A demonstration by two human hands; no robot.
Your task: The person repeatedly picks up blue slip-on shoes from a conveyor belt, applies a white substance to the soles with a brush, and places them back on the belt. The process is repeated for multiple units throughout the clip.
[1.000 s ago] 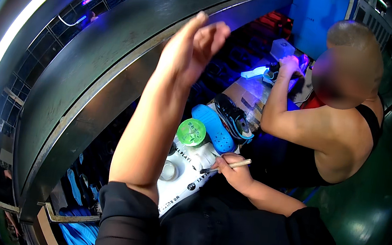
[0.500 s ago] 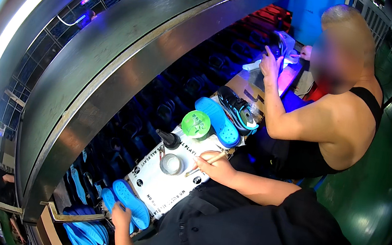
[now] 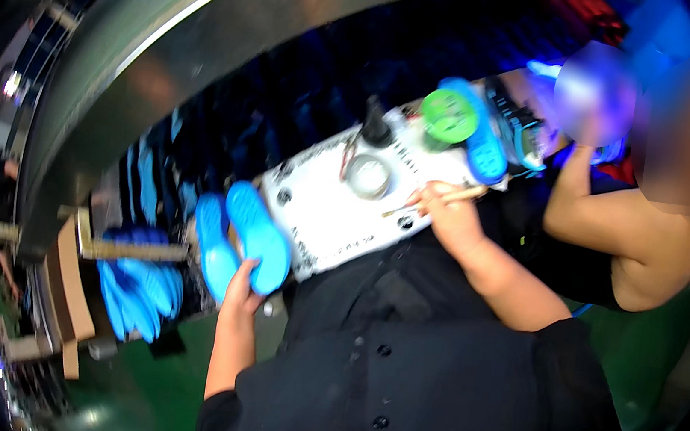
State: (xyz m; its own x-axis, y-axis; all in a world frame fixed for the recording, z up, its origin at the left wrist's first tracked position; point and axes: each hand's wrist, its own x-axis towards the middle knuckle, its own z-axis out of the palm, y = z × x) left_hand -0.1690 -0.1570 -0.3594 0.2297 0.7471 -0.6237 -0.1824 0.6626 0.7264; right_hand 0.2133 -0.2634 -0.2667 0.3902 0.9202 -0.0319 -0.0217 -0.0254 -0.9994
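Note:
My left hand (image 3: 240, 296) grips the near end of a light-blue shoe sole (image 3: 260, 240), its thumb along the edge. A second blue sole (image 3: 215, 243) lies beside it on the left. In my right hand (image 3: 453, 218) is a thin brush with a wooden handle (image 3: 461, 195); its tip points down over a white printed sheet (image 3: 320, 243). Just left of the brush stands a small round cup (image 3: 367, 177) with pale contents. Behind the cup are a dark bottle with a pointed top (image 3: 377, 123) and a tub with a green lid (image 3: 448, 116).
Another blue sole (image 3: 485, 142) and a dark shoe (image 3: 515, 124) lie past the tub. More blue soles (image 3: 141, 294) are heaped at left by a cardboard box (image 3: 71, 285). A curved metal housing (image 3: 178, 31) runs along the back. A co-worker (image 3: 662, 229) sits at right.
The whole view has swung, and the picture is blurrier. My left hand is now at the near end of the right-hand sole of the pair. My right hand still holds the brush.

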